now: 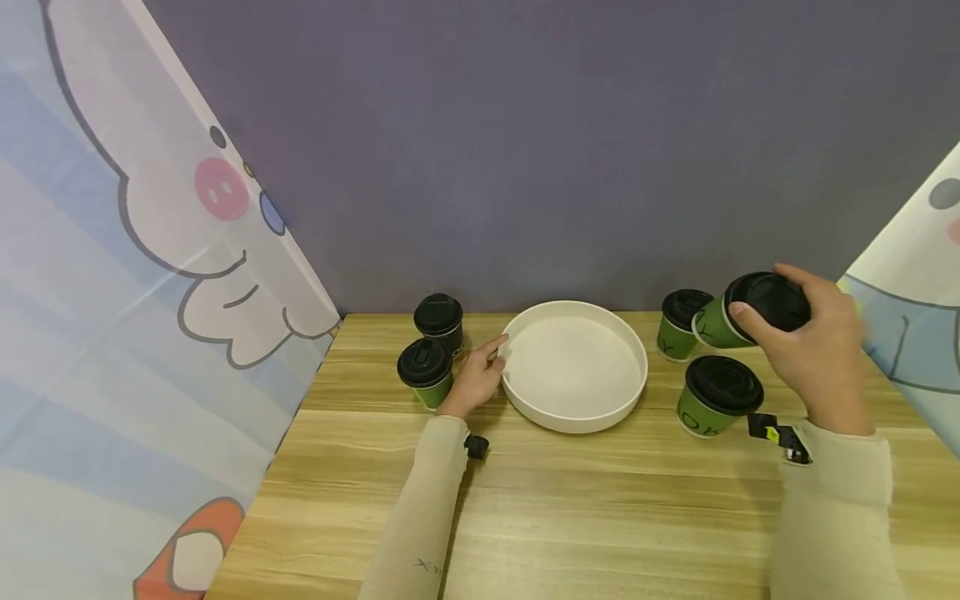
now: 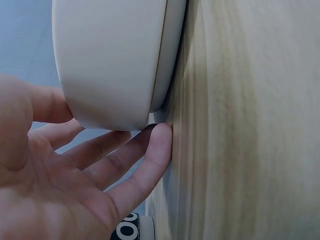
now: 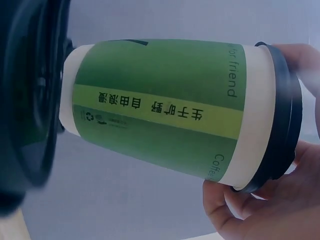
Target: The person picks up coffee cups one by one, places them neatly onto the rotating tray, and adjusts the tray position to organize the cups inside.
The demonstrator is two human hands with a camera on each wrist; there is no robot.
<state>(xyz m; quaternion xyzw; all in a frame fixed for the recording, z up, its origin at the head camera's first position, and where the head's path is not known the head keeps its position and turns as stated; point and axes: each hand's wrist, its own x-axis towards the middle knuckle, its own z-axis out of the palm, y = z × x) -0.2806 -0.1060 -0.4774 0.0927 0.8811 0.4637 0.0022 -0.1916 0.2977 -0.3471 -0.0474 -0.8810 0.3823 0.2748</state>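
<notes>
My right hand [image 1: 817,333] grips a green paper coffee cup [image 1: 720,325] by its black lid, thumb on one side and fingers on the other. The cup [image 3: 160,110] is tipped, its base pointing left in the head view. Two more lidded green cups stand near it: one at the back [image 1: 677,340] and one in front [image 1: 705,408]. My left hand [image 1: 478,379] rests against the left side of a round white tray [image 1: 573,421]. In the left wrist view, extended fingers [image 2: 142,172] touch the tray's outer wall [image 2: 110,65] low by the table.
Left of the tray stand a black-lidded dark cup [image 1: 450,337] and a green cup [image 1: 433,392], close by my left wrist. A grey partition [image 1: 525,150] rises behind the wooden table [image 1: 600,508]. Printed cartoon curtains [image 1: 90,333] hang at both sides.
</notes>
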